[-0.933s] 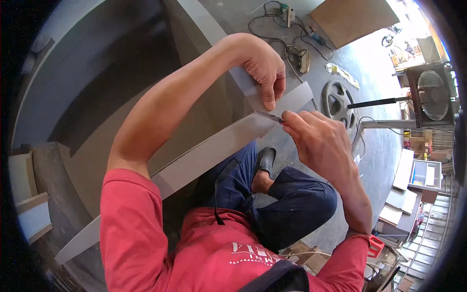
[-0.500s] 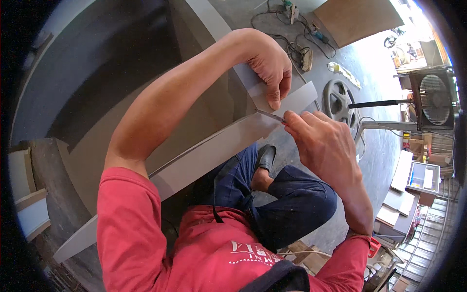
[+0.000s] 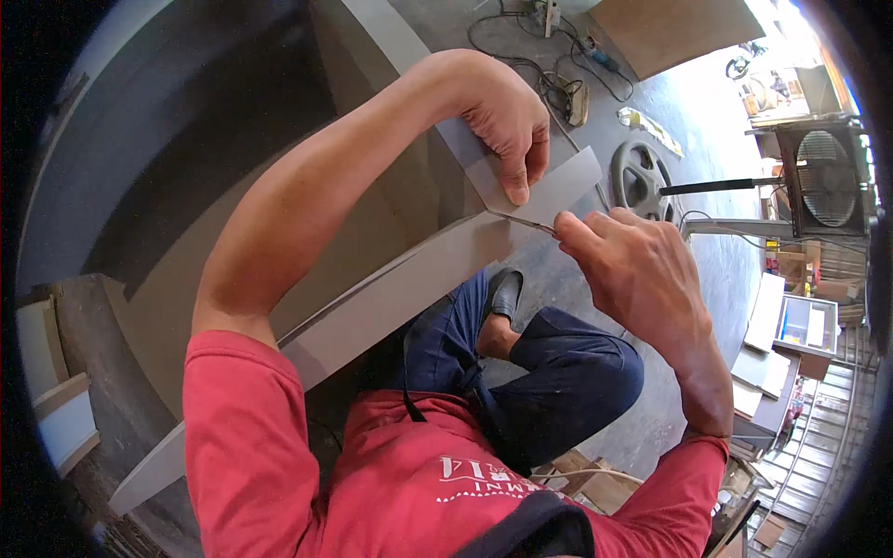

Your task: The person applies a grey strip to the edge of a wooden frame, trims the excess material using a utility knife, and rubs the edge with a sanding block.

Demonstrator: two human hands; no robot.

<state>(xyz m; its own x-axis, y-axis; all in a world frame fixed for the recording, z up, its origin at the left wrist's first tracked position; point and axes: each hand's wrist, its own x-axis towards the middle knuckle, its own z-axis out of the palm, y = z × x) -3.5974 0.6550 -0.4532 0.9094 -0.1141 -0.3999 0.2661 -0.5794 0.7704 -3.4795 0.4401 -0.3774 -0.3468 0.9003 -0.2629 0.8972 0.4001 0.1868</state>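
Observation:
My left hand (image 3: 516,139) is bent over the corner of a large grey open box-shaped piece (image 3: 391,242). Its thumb presses on a pale, thin edging strip (image 3: 567,181), with the fingers curled behind. The strip's loose end sticks out to the right past the corner. In my right hand (image 3: 637,265) is a thin-bladed knife (image 3: 523,221), its handle mostly hidden by the fingers. The blade points left, and its tip touches the corner just below my left thumb. Another pale strip (image 3: 391,302) runs along the near edge of the box, towards the lower left.
On the floor beyond lie a power tool (image 3: 600,58) with tangled cords and a brown board (image 3: 679,33). A fan (image 3: 823,177) on a round dark base (image 3: 640,177) stands to the right. My bent legs (image 3: 567,391) are below the box; wood offcuts lie beside them.
My right hand has drawn slightly right, away from the corner, and more of the knife blade shows. My left hand keeps its hold at the corner. The whole view has shifted a little.

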